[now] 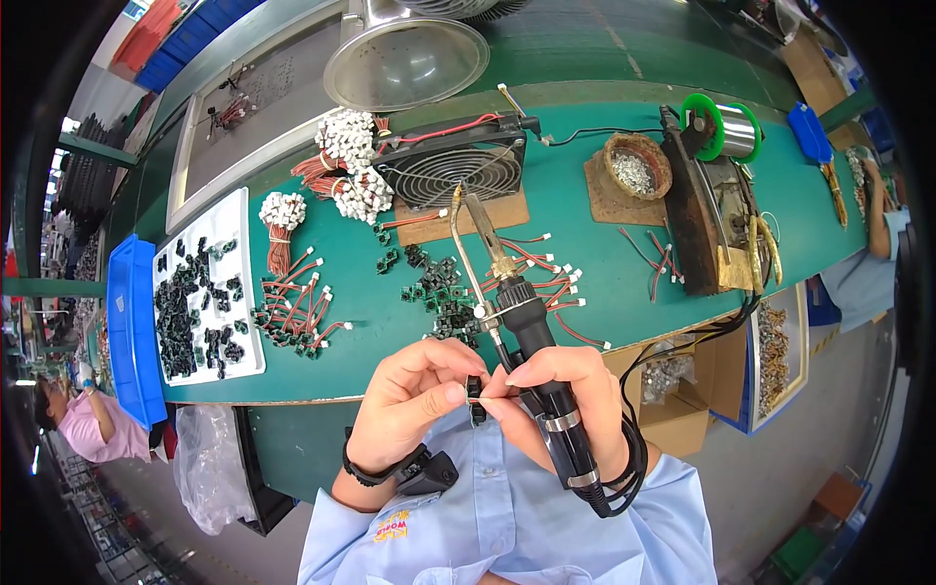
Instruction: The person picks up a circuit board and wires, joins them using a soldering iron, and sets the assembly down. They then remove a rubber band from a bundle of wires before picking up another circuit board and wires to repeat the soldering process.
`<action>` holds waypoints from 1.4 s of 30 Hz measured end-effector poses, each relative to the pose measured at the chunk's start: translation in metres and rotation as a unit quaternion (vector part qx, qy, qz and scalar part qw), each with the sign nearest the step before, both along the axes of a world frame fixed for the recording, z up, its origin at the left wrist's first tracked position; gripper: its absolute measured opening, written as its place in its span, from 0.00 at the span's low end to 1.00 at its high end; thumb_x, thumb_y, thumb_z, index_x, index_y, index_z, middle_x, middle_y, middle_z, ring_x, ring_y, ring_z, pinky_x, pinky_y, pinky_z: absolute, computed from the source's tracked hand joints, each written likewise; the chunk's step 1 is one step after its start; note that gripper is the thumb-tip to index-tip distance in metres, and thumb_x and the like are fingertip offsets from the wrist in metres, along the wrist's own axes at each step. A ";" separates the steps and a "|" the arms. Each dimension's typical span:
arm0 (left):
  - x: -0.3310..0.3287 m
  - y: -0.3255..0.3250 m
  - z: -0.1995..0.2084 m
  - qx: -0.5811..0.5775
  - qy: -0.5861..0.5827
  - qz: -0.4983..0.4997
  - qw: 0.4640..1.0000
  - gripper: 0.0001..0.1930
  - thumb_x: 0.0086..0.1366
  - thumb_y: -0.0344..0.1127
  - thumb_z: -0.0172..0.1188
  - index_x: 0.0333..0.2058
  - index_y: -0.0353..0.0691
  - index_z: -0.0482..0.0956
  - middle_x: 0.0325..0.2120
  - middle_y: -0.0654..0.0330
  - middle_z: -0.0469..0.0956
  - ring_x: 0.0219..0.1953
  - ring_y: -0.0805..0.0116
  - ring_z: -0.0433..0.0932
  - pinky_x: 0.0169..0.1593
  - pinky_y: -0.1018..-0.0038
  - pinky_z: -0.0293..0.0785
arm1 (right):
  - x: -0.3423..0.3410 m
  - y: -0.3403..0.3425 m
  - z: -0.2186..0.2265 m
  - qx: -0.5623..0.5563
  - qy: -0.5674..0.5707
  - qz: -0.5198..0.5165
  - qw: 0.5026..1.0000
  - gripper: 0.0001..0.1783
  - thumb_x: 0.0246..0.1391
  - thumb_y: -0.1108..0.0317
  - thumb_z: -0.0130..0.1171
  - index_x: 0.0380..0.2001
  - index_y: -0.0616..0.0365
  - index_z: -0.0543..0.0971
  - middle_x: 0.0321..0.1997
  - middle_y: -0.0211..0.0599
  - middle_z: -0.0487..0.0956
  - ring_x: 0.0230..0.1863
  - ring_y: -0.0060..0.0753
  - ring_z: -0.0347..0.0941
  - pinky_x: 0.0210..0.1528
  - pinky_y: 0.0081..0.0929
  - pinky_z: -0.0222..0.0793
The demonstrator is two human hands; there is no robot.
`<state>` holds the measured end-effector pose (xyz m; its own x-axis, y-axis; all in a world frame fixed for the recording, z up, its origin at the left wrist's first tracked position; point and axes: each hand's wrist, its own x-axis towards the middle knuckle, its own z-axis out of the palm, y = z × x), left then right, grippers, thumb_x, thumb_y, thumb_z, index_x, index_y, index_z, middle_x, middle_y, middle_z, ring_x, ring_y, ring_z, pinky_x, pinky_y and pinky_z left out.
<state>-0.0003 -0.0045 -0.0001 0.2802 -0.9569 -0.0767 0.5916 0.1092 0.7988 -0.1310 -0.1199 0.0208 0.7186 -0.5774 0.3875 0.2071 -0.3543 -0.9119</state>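
Note:
Close to my chest, my left hand [417, 398] pinches a small black component [476, 398] between thumb and fingers. My right hand [585, 395] is wrapped round a black soldering iron [529, 327] with a thin metal feed tube clamped alongside. Its tip points up and away from me, apart from the component. The right thumb and fingertip also come together beside the component, where a thin wire seems to run between the hands. Beyond my hands lies a pile of black-and-green components [444, 302], with red-and-black wires with white connectors [561, 283] to its right.
A fan [448, 166] stands at the back. Rightward are a bowl of metal bits [632, 174], a solder spool [736, 134] and a dark stand [697, 205]. On the left sit a white tray [239, 331], a blue bin [136, 331] and bundled wires [281, 229]. Black cables [634, 390] hang beside my right hand.

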 end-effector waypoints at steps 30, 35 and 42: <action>0.001 -0.007 -0.001 0.066 -0.159 0.190 0.967 0.06 0.59 0.23 0.51 0.32 0.36 0.63 0.38 0.48 0.75 0.42 0.67 0.74 0.48 0.72 0.67 | -0.053 -0.018 -0.005 -0.208 0.088 -0.071 0.972 0.27 0.31 0.56 0.71 0.37 0.53 0.75 0.26 0.28 0.76 0.28 0.29 0.73 0.50 0.39 0.53; 0.003 -0.005 -0.002 0.066 -0.192 0.216 0.955 0.06 0.59 0.25 0.52 0.32 0.37 0.64 0.38 0.47 0.76 0.41 0.66 0.75 0.47 0.72 0.69 | -0.056 -0.013 -0.012 -0.224 0.079 0.012 0.971 0.25 0.27 0.60 0.71 0.35 0.51 0.77 0.25 0.23 0.76 0.26 0.25 0.72 0.49 0.36 0.52; 0.003 -0.005 0.002 0.070 -0.180 0.205 0.959 0.07 0.58 0.22 0.51 0.32 0.37 0.62 0.37 0.48 0.76 0.40 0.69 0.74 0.45 0.73 0.68 | -0.053 -0.010 -0.013 -0.224 0.073 0.024 0.972 0.25 0.27 0.62 0.71 0.36 0.50 0.78 0.24 0.23 0.76 0.24 0.24 0.72 0.49 0.35 0.52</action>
<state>0.0025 -0.0094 0.0017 0.6640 -0.7473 -0.0247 0.2053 0.1504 0.9671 -0.1837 -0.1304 0.0078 0.8068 -0.3386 0.4841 0.1133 -0.7156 -0.6893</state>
